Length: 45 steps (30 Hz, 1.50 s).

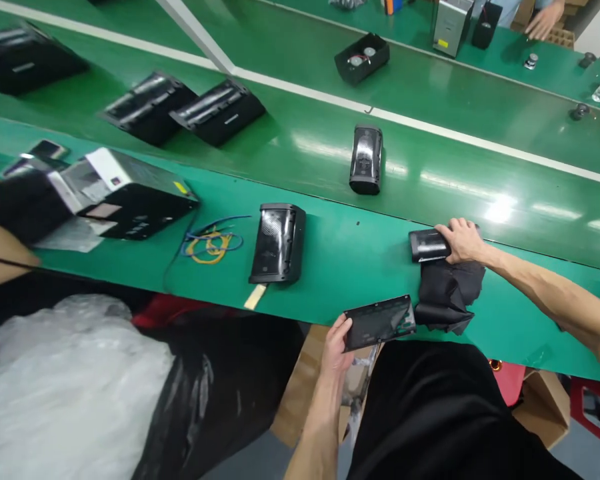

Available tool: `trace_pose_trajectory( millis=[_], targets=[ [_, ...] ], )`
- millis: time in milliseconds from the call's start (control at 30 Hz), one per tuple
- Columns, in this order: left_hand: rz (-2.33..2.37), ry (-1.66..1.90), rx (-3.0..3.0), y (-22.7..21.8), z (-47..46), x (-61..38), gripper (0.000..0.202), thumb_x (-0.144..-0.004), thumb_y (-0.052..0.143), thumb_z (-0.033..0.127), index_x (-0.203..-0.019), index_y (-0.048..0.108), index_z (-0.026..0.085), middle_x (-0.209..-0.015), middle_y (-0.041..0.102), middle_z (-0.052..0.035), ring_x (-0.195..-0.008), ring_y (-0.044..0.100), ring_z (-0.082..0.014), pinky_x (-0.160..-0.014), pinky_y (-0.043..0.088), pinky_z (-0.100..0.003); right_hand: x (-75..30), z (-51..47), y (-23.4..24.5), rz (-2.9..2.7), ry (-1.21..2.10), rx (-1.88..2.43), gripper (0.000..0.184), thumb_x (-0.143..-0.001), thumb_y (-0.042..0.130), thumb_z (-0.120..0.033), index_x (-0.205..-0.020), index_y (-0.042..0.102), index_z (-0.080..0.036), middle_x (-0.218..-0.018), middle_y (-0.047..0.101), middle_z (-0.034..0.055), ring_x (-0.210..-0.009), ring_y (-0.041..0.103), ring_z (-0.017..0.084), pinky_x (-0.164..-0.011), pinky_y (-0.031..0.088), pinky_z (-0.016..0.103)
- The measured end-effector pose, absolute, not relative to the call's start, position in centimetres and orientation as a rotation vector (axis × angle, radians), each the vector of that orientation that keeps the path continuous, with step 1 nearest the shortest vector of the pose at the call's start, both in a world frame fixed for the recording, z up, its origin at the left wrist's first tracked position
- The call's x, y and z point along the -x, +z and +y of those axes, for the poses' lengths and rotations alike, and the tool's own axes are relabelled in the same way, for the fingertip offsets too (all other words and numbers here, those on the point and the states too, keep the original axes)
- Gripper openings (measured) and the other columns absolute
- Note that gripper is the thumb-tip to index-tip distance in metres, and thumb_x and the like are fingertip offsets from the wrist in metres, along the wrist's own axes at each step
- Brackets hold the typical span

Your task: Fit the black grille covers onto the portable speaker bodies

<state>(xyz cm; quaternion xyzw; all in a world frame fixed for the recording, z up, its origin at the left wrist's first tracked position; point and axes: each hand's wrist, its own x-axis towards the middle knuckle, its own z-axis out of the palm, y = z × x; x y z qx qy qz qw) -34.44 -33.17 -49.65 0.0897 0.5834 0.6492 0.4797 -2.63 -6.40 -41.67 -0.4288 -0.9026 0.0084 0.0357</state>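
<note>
My left hand [337, 343] grips the left end of a flat, dark rectangular panel [377, 323] with glossy patches, held tilted over the table's near edge. My right hand [463, 240] is wrapped over a black box-shaped housing [427, 246] with a shiny front, lying at the edge of the green belt. Just below that housing is a crumpled black cloth or bag [447, 297], close to the panel's right end. A similar black housing [277, 243] stands to the left on the table, beside a yellowish strip [255, 296].
Blue and yellow cables [213, 245] lie near a large black-and-silver box [135, 193]. Another housing [366, 159] and an open one with round speakers [363, 59] rest on the green belt [300, 147]. Another person's hand [545, 20] is across it; a co-worker's arm [3, 250] is at left.
</note>
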Motion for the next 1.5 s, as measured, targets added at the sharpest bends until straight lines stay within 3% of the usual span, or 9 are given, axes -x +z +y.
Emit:
trace_pose_trajectory(
  millis=[233, 333, 500, 667, 800, 1067, 1200, 1333, 1500],
  targets=[
    [1.447, 1.476, -0.297, -47.8, -28.7, 36.1, 0.056, -0.046, 0.101, 0.038, -0.091, 0.075, 0.017, -0.084, 0.078, -0.0031, -0.067, 0.07, -0.0173, -0.064, 0.055, -0.026, -0.2, -8.0, -43.5, -2.495, 0.14, 1.613, 0.095, -0.077, 0.09, -0.048, -0.159, 0.051, -0.023, -0.14, 0.056, 0.0221, -0.124, 0.048, 0.044, -0.107, 0.038, 0.06],
    [1.433, 1.436, -0.385, -46.7, -27.6, 36.6, 0.057, -0.049, 0.1, 0.04, -0.095, 0.075, 0.017, -0.084, 0.079, -0.0038, -0.067, 0.07, -0.0181, -0.064, 0.054, -0.026, -0.9, -10.7, -43.3, -2.289, 0.159, 1.511, 0.072, -0.09, 0.078, -0.051, -0.152, 0.055, -0.021, -0.147, 0.054, 0.0206, -0.132, 0.045, 0.044, -0.114, 0.034, 0.061],
    [1.419, 1.441, -0.398, -46.5, -28.0, 37.3, 0.055, -0.053, 0.099, 0.038, -0.098, 0.075, 0.016, -0.085, 0.079, -0.0037, -0.066, 0.07, -0.0169, -0.064, 0.055, -0.026, -2.8, -20.1, -47.6, -1.96, 0.432, 1.576, 0.041, -0.098, 0.064, -0.051, -0.126, 0.064, -0.022, -0.125, 0.062, 0.0164, -0.122, 0.056, 0.038, -0.107, 0.048, 0.052],
    [1.43, 1.504, -0.322, -47.5, -29.0, 37.4, 0.051, -0.052, 0.099, 0.032, -0.093, 0.071, 0.018, -0.082, 0.079, -0.0011, -0.066, 0.071, -0.0168, -0.065, 0.057, -0.025, -3.5, -28.7, -55.3, -1.447, 0.746, 1.922, 0.065, -0.089, 0.064, -0.053, -0.142, 0.054, -0.016, -0.131, 0.06, 0.0209, -0.101, 0.066, 0.034, -0.098, 0.057, 0.055],
    [1.422, 1.491, -0.332, -47.6, -29.2, 37.2, 0.048, -0.055, 0.097, 0.031, -0.094, 0.071, 0.018, -0.084, 0.079, -0.001, -0.067, 0.072, -0.0168, -0.066, 0.058, -0.026, -2.1, -30.7, -57.4, -1.285, 0.955, 1.918, 0.075, -0.082, 0.07, -0.054, -0.145, 0.052, -0.017, -0.123, 0.065, 0.0155, -0.076, 0.067, 0.025, -0.092, 0.06, 0.051],
    [1.368, 1.398, -0.488, -46.0, -27.7, 35.4, 0.057, -0.055, 0.1, 0.042, -0.099, 0.075, 0.016, -0.084, 0.08, -0.0029, -0.066, 0.072, -0.0172, -0.065, 0.057, -0.027, 1.3, -27.4, -55.4, -1.096, 1.269, 1.899, 0.048, -0.082, 0.068, -0.033, -0.128, 0.055, -0.022, -0.075, 0.069, -0.0038, -0.067, 0.071, 0.022, -0.071, 0.059, 0.034],
    [1.366, 1.343, -0.586, -45.4, -27.2, 33.4, 0.064, -0.054, 0.101, 0.05, -0.102, 0.076, 0.014, -0.087, 0.081, -0.0044, -0.069, 0.072, -0.0174, -0.069, 0.058, -0.028, -1.1, -27.5, -53.4, -1.034, 1.236, 1.841, 0.04, -0.082, 0.075, -0.048, -0.11, 0.063, -0.023, -0.083, 0.072, 0.0021, -0.074, 0.071, 0.023, -0.069, 0.059, 0.035],
    [1.288, 1.259, -0.703, -45.3, -26.9, 30.9, 0.065, -0.061, 0.099, 0.056, -0.106, 0.077, 0.014, -0.094, 0.082, -0.0078, -0.08, 0.076, -0.0217, -0.077, 0.06, -0.032, -1.2, -27.7, -49.8, -0.896, 1.584, 1.447, 0.053, -0.083, 0.079, -0.064, -0.115, 0.067, -0.024, -0.1, 0.077, 0.0069, -0.082, 0.074, 0.022, -0.063, 0.059, 0.031],
    [1.215, 1.214, -0.814, -45.0, -26.7, 28.9, 0.063, -0.069, 0.096, 0.058, -0.111, 0.077, 0.015, -0.099, 0.082, -0.0085, -0.089, 0.076, -0.0218, -0.082, 0.06, -0.032, 1.0, -27.1, -47.3, -0.942, 1.887, 1.194, 0.052, -0.068, 0.096, -0.056, -0.086, 0.062, -0.021, -0.063, 0.063, -0.0043, -0.05, 0.058, 0.011, -0.041, 0.042, 0.02]
  ],
)
